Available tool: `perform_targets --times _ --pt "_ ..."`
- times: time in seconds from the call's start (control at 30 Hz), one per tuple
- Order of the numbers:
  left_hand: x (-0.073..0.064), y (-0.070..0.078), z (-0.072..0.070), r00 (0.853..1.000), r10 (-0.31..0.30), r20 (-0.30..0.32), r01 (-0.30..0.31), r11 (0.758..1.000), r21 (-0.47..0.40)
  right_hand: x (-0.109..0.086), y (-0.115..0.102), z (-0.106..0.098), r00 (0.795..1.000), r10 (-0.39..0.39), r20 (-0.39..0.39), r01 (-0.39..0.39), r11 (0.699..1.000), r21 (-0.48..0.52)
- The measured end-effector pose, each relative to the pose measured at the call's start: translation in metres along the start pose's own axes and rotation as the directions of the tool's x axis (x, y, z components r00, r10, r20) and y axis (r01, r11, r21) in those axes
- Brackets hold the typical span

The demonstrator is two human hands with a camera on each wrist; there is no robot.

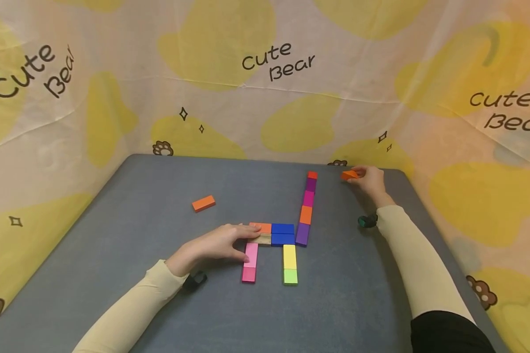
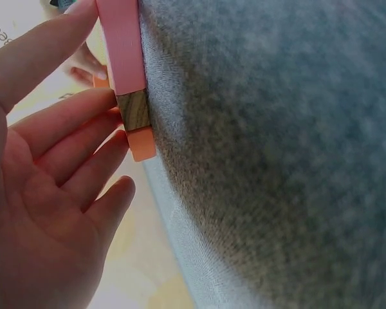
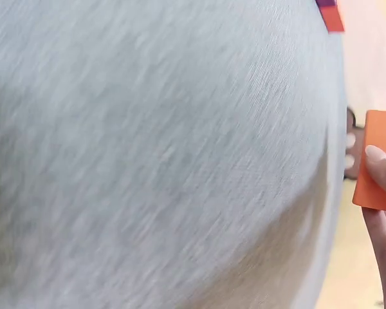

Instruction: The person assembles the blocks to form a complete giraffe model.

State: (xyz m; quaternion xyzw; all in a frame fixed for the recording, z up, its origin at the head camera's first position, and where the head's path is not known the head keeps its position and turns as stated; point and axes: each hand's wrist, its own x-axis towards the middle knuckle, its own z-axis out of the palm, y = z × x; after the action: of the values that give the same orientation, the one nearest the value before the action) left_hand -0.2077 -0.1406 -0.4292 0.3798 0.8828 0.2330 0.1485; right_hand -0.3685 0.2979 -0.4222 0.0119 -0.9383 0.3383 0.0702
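My right hand [image 1: 371, 184] pinches an orange block [image 3: 378, 161] between thumb and fingers, near the far right corner of the table. My left hand [image 1: 218, 242] rests at the left end of the laid-out blocks, its fingers extended. Those fingertips touch the orange block [image 1: 260, 227] and the wooden block [image 1: 261, 239]; the thumb lies at the light pink block [image 1: 251, 255]. In the left wrist view, the pink block [image 2: 123, 45], wood block [image 2: 135, 111] and orange block [image 2: 141, 144] line up beside the fingers. Two blue blocks [image 1: 283, 234] adjoin them on the right.
A slanting row runs away from the purple block [image 1: 303, 234] to the red block [image 1: 312, 175]. Yellow [image 1: 289, 257] and green [image 1: 290, 277] blocks extend nearward, as does a darker pink block [image 1: 249, 275]. Another orange block [image 1: 203, 203] lies alone at left. Printed cloth surrounds the grey table [image 1: 335, 304].
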Motion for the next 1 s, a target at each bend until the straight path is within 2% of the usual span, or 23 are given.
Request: perform_targets --times 0.23,0.4,0.73,1.0 --pt "0.0 0.0 0.0 1.0 0.003 -0.002 -0.003 1.0 -0.002 0.012 -0.014 0.01 0.994 -0.08 0.08 0.08 0.997 0.008" --pt "-0.001 0.0 0.0 1.0 0.002 -0.002 -0.002 1.0 -0.001 0.019 -0.018 0.018 0.984 -0.124 0.125 0.129 0.991 -0.025" --pt "-0.001 0.001 0.0 1.0 -0.011 0.003 0.011 1.0 0.004 0.024 -0.027 0.03 0.974 -0.141 0.179 0.152 0.987 -0.05" --pt "-0.001 0.0 0.0 1.0 -0.007 0.0 0.007 1.0 0.006 0.026 -0.033 0.039 0.975 -0.131 0.18 0.146 0.986 -0.075"
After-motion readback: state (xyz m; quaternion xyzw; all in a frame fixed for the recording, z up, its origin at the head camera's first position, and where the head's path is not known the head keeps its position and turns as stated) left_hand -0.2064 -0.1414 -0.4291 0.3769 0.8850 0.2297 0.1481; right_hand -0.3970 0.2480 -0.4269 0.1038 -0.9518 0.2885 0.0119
